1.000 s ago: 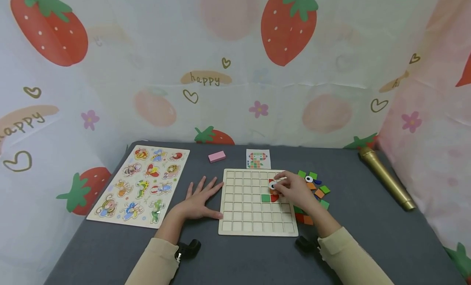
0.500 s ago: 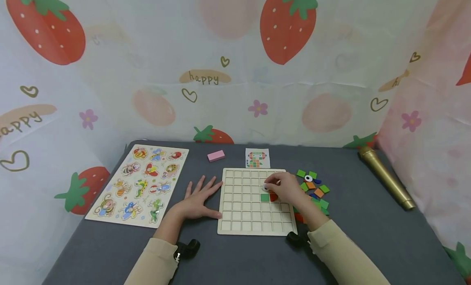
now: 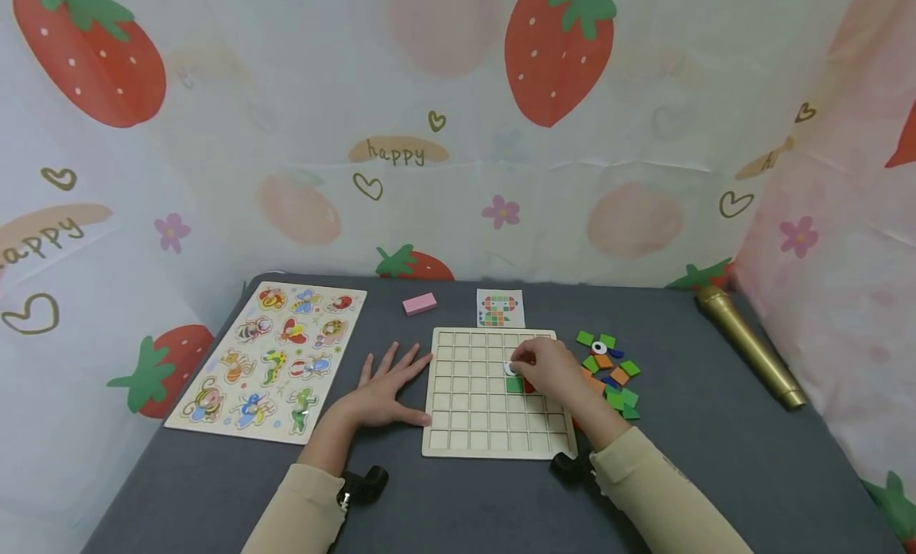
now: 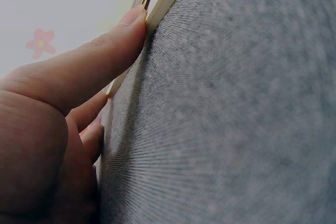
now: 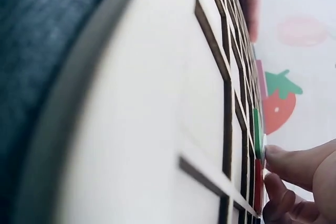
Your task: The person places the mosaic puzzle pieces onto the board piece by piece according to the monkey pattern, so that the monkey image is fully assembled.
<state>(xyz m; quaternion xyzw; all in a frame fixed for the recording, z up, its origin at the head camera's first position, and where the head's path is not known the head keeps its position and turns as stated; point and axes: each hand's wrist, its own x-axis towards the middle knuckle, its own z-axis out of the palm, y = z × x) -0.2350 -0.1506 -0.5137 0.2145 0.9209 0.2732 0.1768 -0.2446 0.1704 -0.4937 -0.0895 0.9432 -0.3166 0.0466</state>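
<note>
My right hand [image 3: 549, 371] pinches a small white eye piece [image 3: 510, 369] over the square wooden grid board [image 3: 465, 419]. The piece sits just behind a green square tile [image 3: 514, 385], which lies in a cell. Beside that is a red tile [image 3: 529, 386], partly covered by my fingers. In the right wrist view, thumb and fingertips [image 5: 275, 158] come down at the green and red tiles [image 5: 258, 184]. My left hand [image 3: 379, 399] lies spread on the table, its thumb [image 4: 128, 27] and fingertips touching the board's left edge.
Several loose green, orange and blue tiles [image 3: 619, 375] and another eye piece [image 3: 599, 348] lie right of the board. A pattern card [image 3: 501, 308] and pink block [image 3: 419, 304] stand behind it. An insect picture board [image 3: 268, 355] lies left, a gold microphone [image 3: 751, 347] far right.
My right hand has moved left across the board with the eye piece, from beside the red tile to behind the green one. The left hand stays in place.
</note>
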